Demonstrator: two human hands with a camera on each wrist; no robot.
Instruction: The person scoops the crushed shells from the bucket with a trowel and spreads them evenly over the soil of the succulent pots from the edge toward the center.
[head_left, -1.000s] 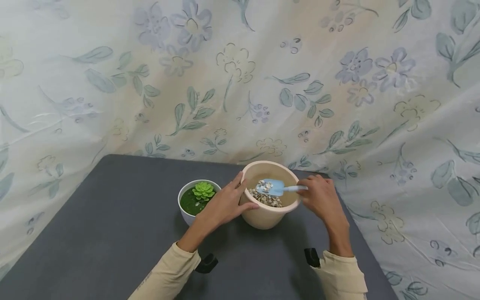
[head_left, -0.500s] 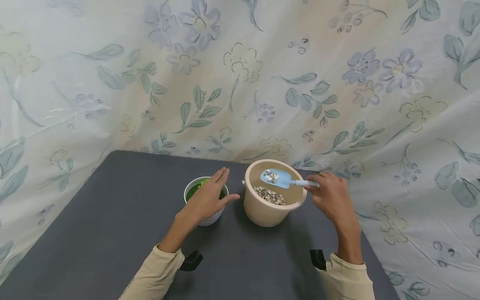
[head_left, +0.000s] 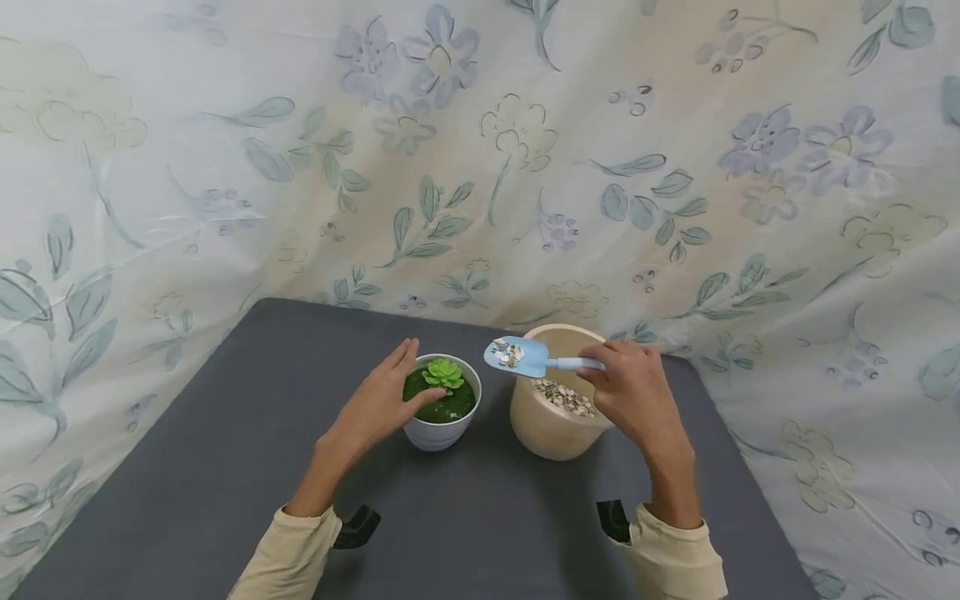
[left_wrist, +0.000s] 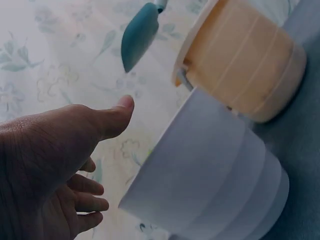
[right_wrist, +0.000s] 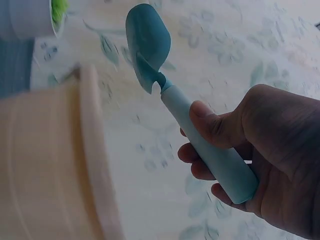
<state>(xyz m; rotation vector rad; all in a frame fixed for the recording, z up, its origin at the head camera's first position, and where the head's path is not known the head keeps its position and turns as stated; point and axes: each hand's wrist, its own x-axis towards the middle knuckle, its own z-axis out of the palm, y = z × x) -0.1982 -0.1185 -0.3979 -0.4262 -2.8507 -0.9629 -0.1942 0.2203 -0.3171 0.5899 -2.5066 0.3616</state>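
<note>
My right hand (head_left: pixel 632 385) grips the handle of a light blue hand trowel (head_left: pixel 528 358), its fingers wrapped round it in the right wrist view. Small pale pebbles (head_left: pixel 507 353) lie on the blade, which is held level above the left rim of a beige bucket (head_left: pixel 551 437). More pebbles (head_left: pixel 566 398) cover the bottom of that bucket. To its left stands a white pot (head_left: pixel 438 435) with a bright green succulent (head_left: pixel 443 372) on a dark green mossy surface. Fingers extended and thumb apart, my left hand (head_left: pixel 377 404) hovers at the pot's left side, holding nothing.
Both containers stand on a dark grey table (head_left: pixel 450 533), near its back edge. A floral curtain (head_left: pixel 480 158) hangs behind and along the sides. Bucket and pot stand close together, a narrow gap between them.
My left hand has let go of the bucket rim and moved left to the pot. The loaded trowel has risen from inside the bucket and travelled left past its rim.
</note>
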